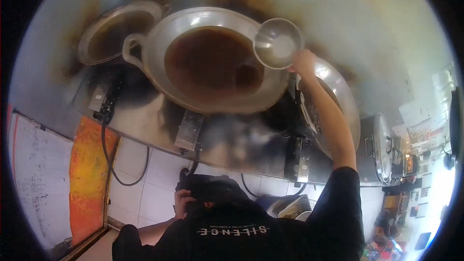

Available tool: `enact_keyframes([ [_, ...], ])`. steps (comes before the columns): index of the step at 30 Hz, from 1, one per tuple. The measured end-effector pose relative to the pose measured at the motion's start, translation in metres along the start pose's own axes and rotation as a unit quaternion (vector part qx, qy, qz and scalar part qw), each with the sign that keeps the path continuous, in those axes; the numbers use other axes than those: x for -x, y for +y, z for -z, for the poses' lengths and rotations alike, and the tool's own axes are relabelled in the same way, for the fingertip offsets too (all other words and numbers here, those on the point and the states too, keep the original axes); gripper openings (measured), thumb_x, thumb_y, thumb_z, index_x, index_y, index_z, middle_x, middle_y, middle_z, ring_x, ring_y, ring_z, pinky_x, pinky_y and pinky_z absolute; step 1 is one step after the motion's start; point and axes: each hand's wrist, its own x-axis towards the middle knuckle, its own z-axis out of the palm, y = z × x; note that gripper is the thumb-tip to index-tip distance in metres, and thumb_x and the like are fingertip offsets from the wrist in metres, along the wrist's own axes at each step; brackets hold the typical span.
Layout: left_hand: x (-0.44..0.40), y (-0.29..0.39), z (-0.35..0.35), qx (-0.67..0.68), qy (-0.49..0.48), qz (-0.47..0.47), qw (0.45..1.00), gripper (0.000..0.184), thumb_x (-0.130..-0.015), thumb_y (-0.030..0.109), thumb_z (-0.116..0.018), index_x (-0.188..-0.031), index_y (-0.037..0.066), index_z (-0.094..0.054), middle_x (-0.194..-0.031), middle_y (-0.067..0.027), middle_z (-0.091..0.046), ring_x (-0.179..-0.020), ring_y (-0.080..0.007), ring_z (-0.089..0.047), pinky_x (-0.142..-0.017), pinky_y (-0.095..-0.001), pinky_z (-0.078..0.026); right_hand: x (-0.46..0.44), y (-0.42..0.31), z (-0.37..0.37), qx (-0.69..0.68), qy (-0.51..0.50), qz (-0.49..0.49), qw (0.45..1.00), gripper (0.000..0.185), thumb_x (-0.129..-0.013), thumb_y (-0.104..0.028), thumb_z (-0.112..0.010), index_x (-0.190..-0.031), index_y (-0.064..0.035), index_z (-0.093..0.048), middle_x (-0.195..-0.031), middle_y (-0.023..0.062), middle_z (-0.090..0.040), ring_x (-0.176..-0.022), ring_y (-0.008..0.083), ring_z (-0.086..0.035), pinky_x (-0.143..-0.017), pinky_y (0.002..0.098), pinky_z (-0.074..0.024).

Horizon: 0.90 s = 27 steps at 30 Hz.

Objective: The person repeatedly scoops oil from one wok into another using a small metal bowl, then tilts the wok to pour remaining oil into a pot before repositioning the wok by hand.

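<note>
Black shirt (237,239) cloth with pale lettering lies closest, spread over the wearer's front. Past it, the right hand (303,64) grips the near edge of a metal bowl (275,46), fingers closed on its rim, though their exact hold is too small to make out. The bowl hangs over the right-hand edge of a large wok (276,87); whether the two touch cannot be told. A pale patch shows inside the bowl, perhaps contents, perhaps only shine.

Dark liquid (208,63) fills the wok's middle. With one hand alone on the bowl, a weak or greasy pinch could let it tip or drop, and it would splash that liquid over the rim. No steam or flame is visible, so heat is uncertain; if the metal is hot, the bare forearm (333,116) passing across a second wok (350,96) on the right could get burnt by sagging onto its edge.

The left hand (182,204) is low by the waist, fingers bent against dark material; I cannot tell whether they hold anything. From there it seems too far to steady a slip. Below the counter's front, a looping cable (105,152) could catch a leg.
</note>
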Motion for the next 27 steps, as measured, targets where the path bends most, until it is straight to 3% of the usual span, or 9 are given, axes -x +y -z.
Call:
enact_keyframes([
  [2, 0.002, 0.006, 0.007, 0.009, 0.02, -0.011, 1.0, 0.067, -0.081, 0.066, -0.038, -0.098, 0.005, -0.06, -0.11, -0.0174, -0.043, -0.108, -0.0306, -0.044, -0.09, -0.0423, -0.039, -0.024, -0.011, -0.033, 0.271, -0.036, 0.163, 0.948, 0.022, -0.081, -0.015, -0.06, -0.076, 0.0064, -0.064, -0.071, 0.0216, -0.063, -0.066, 0.0358, -0.065, -0.064, 0.0398, -0.055],
  [5, 0.011, 0.008, 0.012, -0.019, 0.077, -0.028, 0.996, 0.045, -0.078, 0.047, -0.057, -0.096, 0.006, -0.061, -0.11, -0.0159, -0.044, -0.107, -0.0296, -0.045, -0.089, -0.04, -0.04, -0.048, -0.012, -0.102, 0.13, 0.044, 0.056, 0.989, 0.022, -0.081, -0.014, -0.059, -0.09, 0.0059, -0.062, -0.089, 0.0259, -0.061, -0.07, 0.0376, -0.065, -0.068, 0.0414, -0.0544],
  [9, 0.007, 0.03, 0.026, -0.088, 0.118, -0.028, 0.989, 0.031, -0.066, 0.012, -0.073, -0.094, 0.008, -0.061, -0.11, -0.0131, -0.044, -0.105, -0.0284, -0.047, -0.087, -0.0367, -0.042, -0.042, -0.036, -0.13, 0.269, 0.053, 0.232, 0.933, 0.02, -0.079, -0.011, -0.057, -0.072, 0.0068, -0.063, -0.065, 0.0199, -0.064, -0.062, 0.0306, -0.067, -0.056, 0.0393, -0.0532],
  [10, 0.008, 0.03, 0.028, -0.087, 0.12, -0.025, 0.989, 0.031, -0.066, 0.012, -0.073, -0.094, 0.008, -0.061, -0.11, -0.0131, -0.044, -0.105, -0.0284, -0.047, -0.087, -0.0367, -0.042, -0.035, -0.055, -0.131, 0.074, 0.008, 0.104, 0.992, 0.023, -0.08, -0.01, -0.055, -0.072, 0.0109, -0.06, -0.065, 0.0225, -0.063, -0.059, 0.031, -0.066, -0.056, 0.0383, -0.0541],
  [11, 0.008, 0.029, 0.031, -0.098, 0.125, -0.025, 0.987, 0.03, -0.066, 0.014, -0.072, -0.094, 0.008, -0.061, -0.11, -0.0131, -0.044, -0.105, -0.0284, -0.047, -0.087, -0.0368, -0.042, -0.032, -0.068, -0.132, -0.126, -0.036, -0.033, 0.991, 0.026, -0.082, -0.009, -0.053, -0.072, 0.0149, -0.057, -0.065, 0.025, -0.062, -0.057, 0.0314, -0.066, -0.055, 0.0372, -0.055],
  [15, 0.013, 0.007, 0.038, -0.089, 0.124, -0.015, 0.988, 0.031, -0.068, 0.022, -0.072, -0.093, 0.006, -0.061, -0.11, -0.0142, -0.044, -0.105, -0.0288, -0.047, -0.088, -0.0378, -0.042, -0.063, -0.048, -0.194, -0.036, -0.08, 0.058, 0.994, 0.029, -0.084, -0.008, -0.05, -0.074, 0.019, -0.051, -0.069, 0.028, -0.061, -0.051, 0.0305, -0.065, -0.05, 0.0334, -0.0559],
  [18, 0.004, 0.022, 0.042, -0.062, 0.137, -0.034, 0.988, 0.033, -0.069, 0.026, -0.071, -0.092, 0.005, -0.061, -0.11, -0.015, -0.044, -0.104, -0.0295, -0.047, -0.088, -0.038, -0.042, -0.058, -0.059, -0.209, -0.195, -0.133, -0.009, 0.972, 0.025, -0.084, -0.007, -0.049, -0.079, 0.0178, -0.05, -0.073, 0.0267, -0.061, -0.054, 0.0286, -0.065, -0.047, 0.0314, -0.0563],
  [20, 0.006, 0.011, 0.043, -0.056, 0.14, -0.038, 0.988, 0.032, -0.069, 0.025, -0.071, -0.092, 0.005, -0.061, -0.11, -0.0152, -0.043, -0.104, -0.0296, -0.047, -0.087, -0.0377, -0.042, -0.026, -0.099, -0.187, -0.433, -0.147, -0.18, 0.871, 0.021, -0.085, -0.006, -0.048, -0.08, 0.0141, -0.05, -0.074, 0.0242, -0.062, -0.056, 0.0268, -0.065, -0.047, 0.0298, -0.0563],
  [27, 0.002, 0.018, 0.048, -0.07, 0.139, -0.048, 0.987, 0.032, -0.07, 0.025, -0.072, -0.093, 0.005, -0.06, -0.11, -0.0156, -0.044, -0.102, -0.0288, -0.048, -0.084, -0.0367, -0.042, -0.013, -0.128, -0.191, -0.558, -0.123, -0.158, 0.805, 0.02, -0.086, -0.006, -0.05, -0.077, 0.0117, -0.051, -0.072, 0.022, -0.061, -0.054, 0.0218, -0.062, -0.048, 0.0254, -0.0535],
])
